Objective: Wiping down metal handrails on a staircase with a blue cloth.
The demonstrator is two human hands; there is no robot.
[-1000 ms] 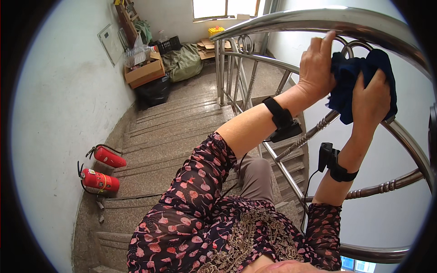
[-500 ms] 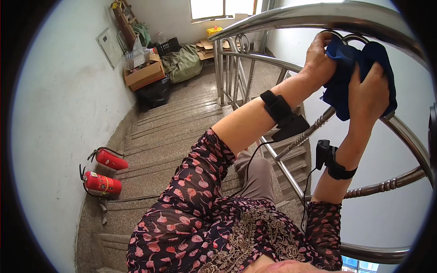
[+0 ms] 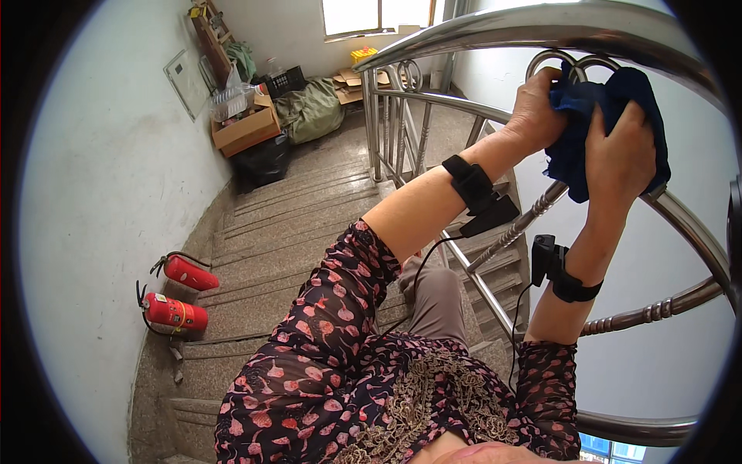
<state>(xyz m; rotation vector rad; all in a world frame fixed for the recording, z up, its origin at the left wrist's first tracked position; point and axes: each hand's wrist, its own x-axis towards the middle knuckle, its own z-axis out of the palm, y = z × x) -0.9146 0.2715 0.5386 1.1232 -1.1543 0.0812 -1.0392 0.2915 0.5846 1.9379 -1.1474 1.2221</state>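
Note:
A dark blue cloth (image 3: 572,158) is bunched against the metal rings (image 3: 550,57) under the stair handrail (image 3: 495,40), at the upper right. My left hand (image 3: 538,112) grips the cloth's left side, its fingers curled beside the left ring. On the right side of the cloth, my right hand (image 3: 621,158) presses with the thumb raised and the fingers closed over the fabric. Folds of cloth hide part of the right ring and the fingertips of both hands. Black straps with small devices circle both my forearms.
Stone steps (image 3: 270,263) run down the left side. Two red fire extinguishers (image 3: 176,311) stand by the wall. A cardboard box (image 3: 246,130), a green sack (image 3: 313,112) and a black bag sit on the landing below the window. Twisted metal balusters (image 3: 657,312) slant beneath the handrail.
Both hands and the cloth have shifted slightly down and left, away from the top of the rings. More of the two rings shows now.

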